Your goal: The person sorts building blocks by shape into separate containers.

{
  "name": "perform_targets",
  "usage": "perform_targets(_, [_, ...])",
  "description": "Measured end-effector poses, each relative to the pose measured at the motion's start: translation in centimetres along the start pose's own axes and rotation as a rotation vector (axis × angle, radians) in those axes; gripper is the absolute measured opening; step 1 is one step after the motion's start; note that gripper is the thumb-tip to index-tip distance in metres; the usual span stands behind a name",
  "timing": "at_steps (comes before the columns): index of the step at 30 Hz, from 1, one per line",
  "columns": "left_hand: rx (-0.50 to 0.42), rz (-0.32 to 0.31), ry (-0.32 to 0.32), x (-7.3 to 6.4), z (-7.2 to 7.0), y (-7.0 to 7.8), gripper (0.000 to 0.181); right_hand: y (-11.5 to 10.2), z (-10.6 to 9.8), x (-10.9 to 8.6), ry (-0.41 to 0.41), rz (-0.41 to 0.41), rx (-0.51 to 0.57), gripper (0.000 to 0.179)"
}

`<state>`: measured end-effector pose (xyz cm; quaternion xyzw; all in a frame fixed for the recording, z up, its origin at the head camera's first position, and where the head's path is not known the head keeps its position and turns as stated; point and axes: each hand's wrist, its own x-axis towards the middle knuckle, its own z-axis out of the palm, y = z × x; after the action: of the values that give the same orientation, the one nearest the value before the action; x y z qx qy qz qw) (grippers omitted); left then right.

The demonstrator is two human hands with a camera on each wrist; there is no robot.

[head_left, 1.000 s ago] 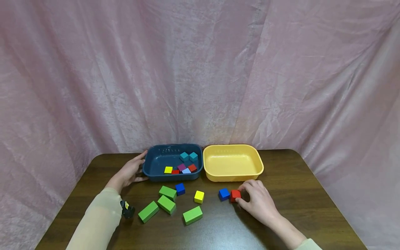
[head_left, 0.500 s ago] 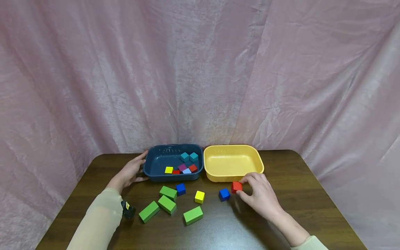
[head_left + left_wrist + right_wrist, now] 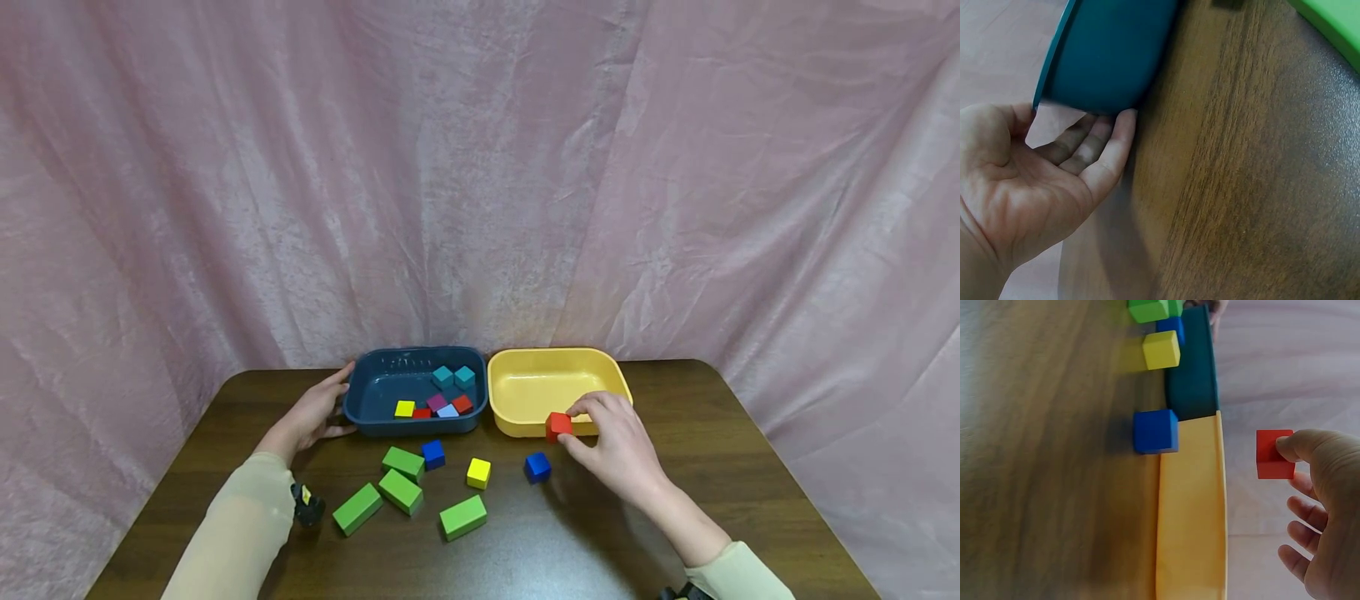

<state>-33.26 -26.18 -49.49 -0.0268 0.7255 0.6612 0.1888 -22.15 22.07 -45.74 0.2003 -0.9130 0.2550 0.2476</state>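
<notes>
Two bare hands are well apart near the far edge of a dark-brown wood-grain worktop (image 3: 525, 567). The right hand (image 3: 615, 446) pinches a smooth red cube (image 3: 558, 427) between thumb and index finger, its other fingers loosely bent and spread behind. The cube is raised off the worktop, seen against the near rim of a pale-yellow rectangular plastic tray (image 3: 1191, 512); whether it is directly over that rim I cannot tell. The left hand (image 3: 315, 412) has its fingers relaxed and parted from the thumb, the tips touching the left end of a dark-blue rectangular plastic tray (image 3: 414, 427).

Both trays stand side by side along the worktop's far edge, the dark-blue one to the left. In its far right corner sit two teal cubes (image 3: 442, 377); along its near side are a yellow block (image 3: 404, 408), two red blocks (image 3: 462, 404), a purple block (image 3: 437, 402) and a light-blue block (image 3: 447, 411).

Nearer the worktop's front edge, a blue cube (image 3: 432, 454) lies just before the dark-blue tray, a yellow cube (image 3: 478, 473) near the middle, and a second blue cube (image 3: 537, 467) before the yellow tray. Four green rectangular blocks (image 3: 401, 492) lie from left of centre to the middle. Behind the far edge hangs a pink velvety curtain (image 3: 480, 183).
</notes>
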Motion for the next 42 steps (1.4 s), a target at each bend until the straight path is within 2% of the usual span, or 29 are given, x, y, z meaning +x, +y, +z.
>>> perform_targets(11, [0.022, 0.003, 0.007, -0.1, -0.2, -0.1, 0.056, -0.7, 0.4, 2.6, 0.031, -0.022, 0.010, 0.032])
perform_targets(18, [0.019, -0.004, 0.006, -0.1, 0.0, -0.1, 0.056, -1.7, 0.7, 4.5, -0.004, 0.031, 0.028, 0.034])
perform_targets(26, [0.010, -0.015, 0.017, 0.2, -0.2, 0.1, 0.057, -2.5, 1.5, 6.3, -0.026, 0.039, 0.035, 0.033])
perform_targets(36, [0.006, -0.002, 0.004, -0.1, -0.7, 0.4, 0.059, -3.3, 2.5, 7.2, -0.074, 0.082, 0.046, 0.033])
perform_targets(42, [-0.016, 0.018, -0.040, -0.3, -1.0, 0.2, 0.061, -3.2, 2.6, 7.3, -0.080, 0.093, 0.042, 0.033])
